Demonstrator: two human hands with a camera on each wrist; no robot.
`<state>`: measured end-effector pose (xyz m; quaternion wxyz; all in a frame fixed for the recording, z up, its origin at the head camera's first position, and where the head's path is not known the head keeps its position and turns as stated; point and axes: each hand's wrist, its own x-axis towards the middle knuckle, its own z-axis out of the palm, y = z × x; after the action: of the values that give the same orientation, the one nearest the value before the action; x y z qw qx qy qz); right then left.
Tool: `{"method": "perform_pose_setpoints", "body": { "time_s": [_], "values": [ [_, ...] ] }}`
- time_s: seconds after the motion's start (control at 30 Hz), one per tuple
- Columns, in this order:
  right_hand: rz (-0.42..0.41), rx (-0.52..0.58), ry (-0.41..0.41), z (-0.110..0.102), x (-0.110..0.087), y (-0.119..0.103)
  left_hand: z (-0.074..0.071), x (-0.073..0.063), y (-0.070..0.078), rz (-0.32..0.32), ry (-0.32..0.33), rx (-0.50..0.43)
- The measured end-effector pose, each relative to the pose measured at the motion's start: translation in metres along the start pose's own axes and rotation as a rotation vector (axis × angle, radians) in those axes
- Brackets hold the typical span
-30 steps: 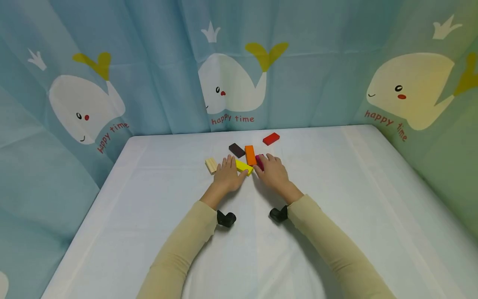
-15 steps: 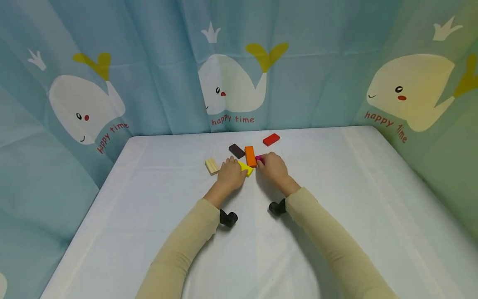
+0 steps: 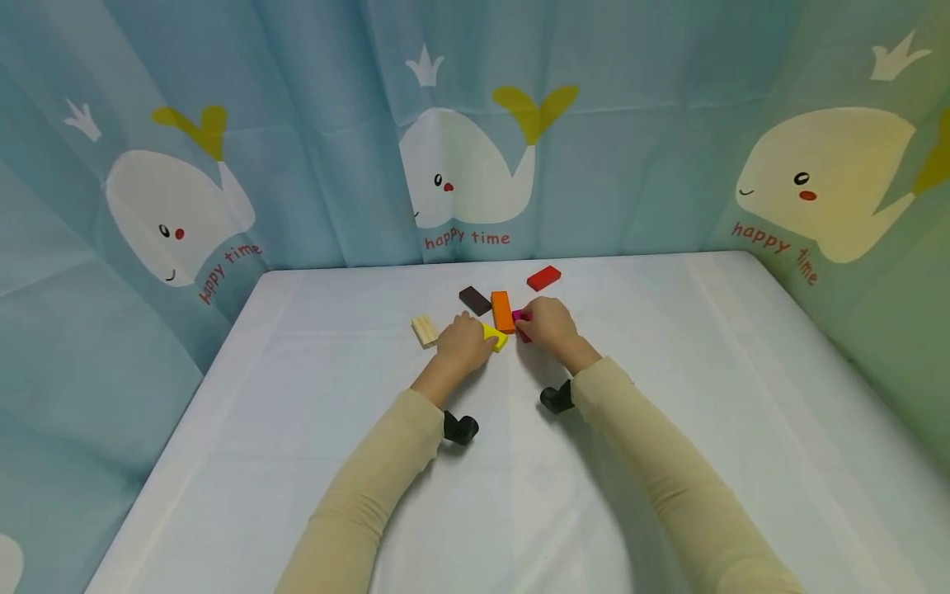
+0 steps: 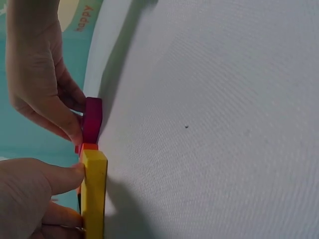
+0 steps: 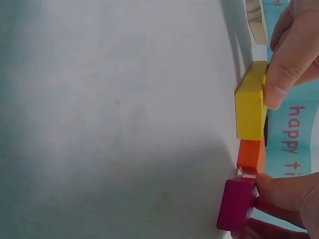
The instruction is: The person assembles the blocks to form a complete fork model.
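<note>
My left hand grips a yellow wooden block, its thumb on the near end and its fingers bent over the far part. Just to the right, my right hand pinches a magenta block between thumb and fingers; in the right wrist view this block sits slightly tilted. An orange block lies between the two hands, right behind the yellow one. The right hand hides part of the magenta block in the head view.
A dark brown block lies behind the left hand, and a red block near the white table's back edge. Light ribbed wooden pieces lie left of the left hand. A blue whale-print curtain hangs behind the table.
The left hand's fingers, flatter before, have bent over the yellow block. My right hand's fingers have closed on the magenta block, and more of it shows now.
</note>
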<state>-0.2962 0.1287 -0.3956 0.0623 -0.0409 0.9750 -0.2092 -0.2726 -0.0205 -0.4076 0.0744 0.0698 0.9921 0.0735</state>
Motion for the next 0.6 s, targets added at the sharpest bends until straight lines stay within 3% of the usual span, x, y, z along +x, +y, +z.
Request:
{"method": "perform_pose_setpoints", "body": {
  "time_s": [0.2, 0.6],
  "values": [
    [0.011, 0.012, -0.009, 0.0003, 0.0031, 0.0026, -0.0024, 0.0003, 0.0026, -0.032, 0.000, 0.047],
    [0.036, 0.046, -0.019, 0.0014, 0.0032, 0.0032, -0.0048, 0.0001, 0.0016, -0.057, -0.004, 0.022]
  ]
}}
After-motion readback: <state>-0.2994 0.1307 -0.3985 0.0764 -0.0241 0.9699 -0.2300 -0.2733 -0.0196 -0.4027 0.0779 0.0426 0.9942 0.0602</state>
